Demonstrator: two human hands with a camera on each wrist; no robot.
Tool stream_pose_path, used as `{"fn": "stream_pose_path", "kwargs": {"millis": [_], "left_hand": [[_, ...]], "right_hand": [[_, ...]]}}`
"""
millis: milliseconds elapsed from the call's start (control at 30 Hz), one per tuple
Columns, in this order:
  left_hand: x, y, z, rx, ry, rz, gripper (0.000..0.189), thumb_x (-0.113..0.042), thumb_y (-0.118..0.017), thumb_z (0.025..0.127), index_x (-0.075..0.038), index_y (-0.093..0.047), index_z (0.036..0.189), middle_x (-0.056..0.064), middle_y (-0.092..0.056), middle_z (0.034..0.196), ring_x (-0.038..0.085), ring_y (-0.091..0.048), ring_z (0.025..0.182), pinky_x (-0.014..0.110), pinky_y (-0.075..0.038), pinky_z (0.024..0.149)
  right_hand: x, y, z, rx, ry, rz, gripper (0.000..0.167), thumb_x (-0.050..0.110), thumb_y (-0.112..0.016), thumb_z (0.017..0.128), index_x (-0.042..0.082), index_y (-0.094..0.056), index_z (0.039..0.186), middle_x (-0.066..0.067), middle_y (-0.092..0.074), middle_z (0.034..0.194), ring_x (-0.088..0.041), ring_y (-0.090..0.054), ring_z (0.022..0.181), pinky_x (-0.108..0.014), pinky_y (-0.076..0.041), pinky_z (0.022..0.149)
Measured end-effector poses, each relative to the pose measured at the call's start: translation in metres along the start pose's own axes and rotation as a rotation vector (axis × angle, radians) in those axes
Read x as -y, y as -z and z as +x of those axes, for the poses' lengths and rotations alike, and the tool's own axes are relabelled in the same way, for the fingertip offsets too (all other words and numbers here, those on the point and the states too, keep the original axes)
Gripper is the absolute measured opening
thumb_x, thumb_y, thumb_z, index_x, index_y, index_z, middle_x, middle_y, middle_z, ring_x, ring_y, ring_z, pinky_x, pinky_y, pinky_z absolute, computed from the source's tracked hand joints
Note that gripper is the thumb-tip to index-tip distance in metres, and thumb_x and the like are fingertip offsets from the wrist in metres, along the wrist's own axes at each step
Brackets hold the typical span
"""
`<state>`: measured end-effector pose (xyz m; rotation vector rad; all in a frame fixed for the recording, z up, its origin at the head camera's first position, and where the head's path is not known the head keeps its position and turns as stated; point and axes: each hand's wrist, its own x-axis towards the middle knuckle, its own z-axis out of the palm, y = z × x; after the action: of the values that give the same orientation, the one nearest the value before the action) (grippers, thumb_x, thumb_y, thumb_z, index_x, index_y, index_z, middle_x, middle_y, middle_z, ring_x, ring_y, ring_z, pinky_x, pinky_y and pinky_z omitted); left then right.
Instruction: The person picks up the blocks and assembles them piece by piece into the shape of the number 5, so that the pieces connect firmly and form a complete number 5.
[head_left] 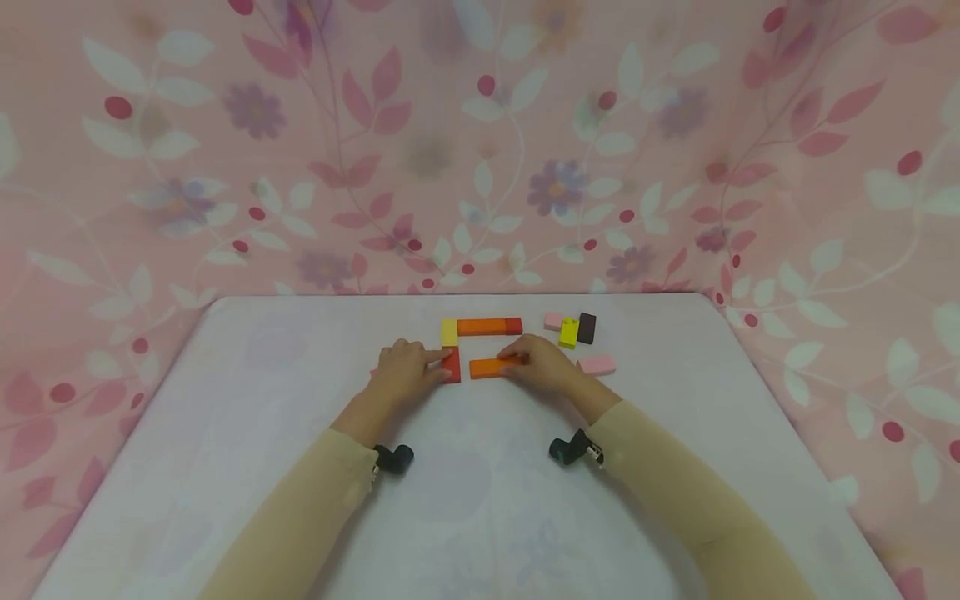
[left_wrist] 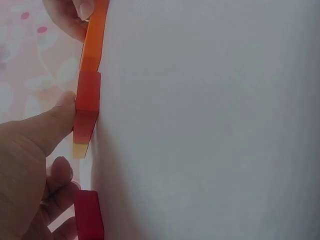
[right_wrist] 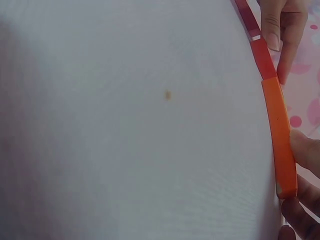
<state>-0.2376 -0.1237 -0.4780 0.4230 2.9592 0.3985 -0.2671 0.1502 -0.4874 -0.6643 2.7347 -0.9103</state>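
Note:
My left hand (head_left: 408, 367) rests at the left of a red block (head_left: 453, 367), its thumb and index finger gripping it. To the right, my right hand (head_left: 543, 362) holds the right end of a long orange block (head_left: 483, 368) between thumb and fingers. A narrow gap parts the two blocks in the head view. Directly behind the red block, a pale yellow block (head_left: 449, 333) stands in line with it. From there another long orange block (head_left: 480, 327) runs right to a small red block (head_left: 513, 326). A dark red block (left_wrist: 89, 215) shows beside my left hand's curled fingers.
Behind my right hand sit a small pink block (head_left: 552, 321), a bright yellow block (head_left: 569, 332) and a dark brown block (head_left: 587, 327). A longer pink block (head_left: 597, 365) lies right of that hand. The white tabletop (head_left: 480, 500) meets a flowered cloth (head_left: 480, 167) at the back.

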Motion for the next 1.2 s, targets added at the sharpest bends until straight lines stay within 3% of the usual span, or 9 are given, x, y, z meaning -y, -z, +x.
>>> {"fn": "stream_pose_path", "kwargs": {"millis": [567,1200], "left_hand": [[0.0022,0.0001,0.0013,-0.028,-0.015,-0.011,0.050,-0.046,-0.069,0.093,-0.033,-0.059,0.140,0.002,-0.052,0.080,0.025,-0.046,0.087,0.040,-0.037,0.081],[0.0033,0.0015,0.0023,-0.008,-0.009,-0.061,0.051,-0.046,-0.068,0.094,-0.032,-0.057,0.142,0.002,-0.052,0.080,0.025,-0.047,0.089,0.039,-0.037,0.080]], "right_hand": [[0.0020,-0.0015,0.0043,0.004,-0.010,0.003,0.027,0.030,-0.074,0.093,0.019,-0.075,0.118,0.003,-0.064,0.103,-0.019,-0.053,0.092,-0.031,-0.047,0.082],[0.0008,-0.0028,0.0037,-0.014,-0.004,0.000,0.026,0.028,-0.074,0.092,0.020,-0.075,0.117,0.005,-0.064,0.105,-0.019,-0.054,0.093,-0.032,-0.047,0.085]]}}
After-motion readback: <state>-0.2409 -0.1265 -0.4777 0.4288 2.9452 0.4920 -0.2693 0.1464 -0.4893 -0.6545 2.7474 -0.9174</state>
